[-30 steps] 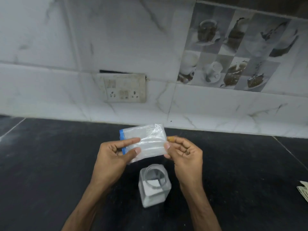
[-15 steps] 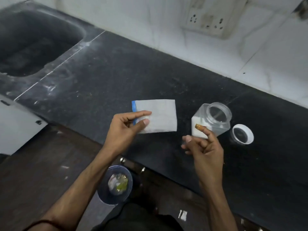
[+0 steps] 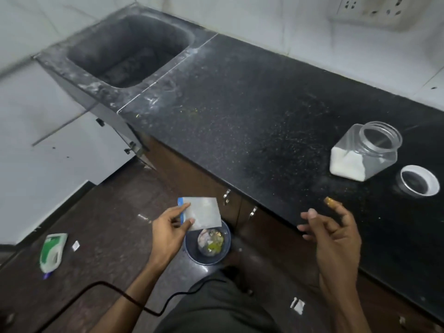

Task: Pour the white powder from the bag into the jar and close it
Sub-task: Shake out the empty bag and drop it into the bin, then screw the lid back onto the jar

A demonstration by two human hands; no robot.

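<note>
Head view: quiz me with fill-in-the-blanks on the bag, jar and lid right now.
The left hand pinches the flat clear plastic bag with a ____ strip. The clear square plastic jar of white powder stands on the black stone counter, its white round lid ____. That lid lies on the counter beside the ____. The right hand holds ____.
Missing: blue; off; jar; nothing.

A black speckled counter point(image 3: 240, 104) runs diagonally before me, with a dark sink point(image 3: 103, 42) sunk in it at upper left. The white tiled wall point(image 3: 252, 18) behind carries a socket plate point(image 3: 367, 10) at upper right. Below are brown cabinet doors point(image 3: 192, 179), a dark brown floor point(image 3: 108, 224) and a blue bin point(image 3: 192, 255) at my feet.
</note>
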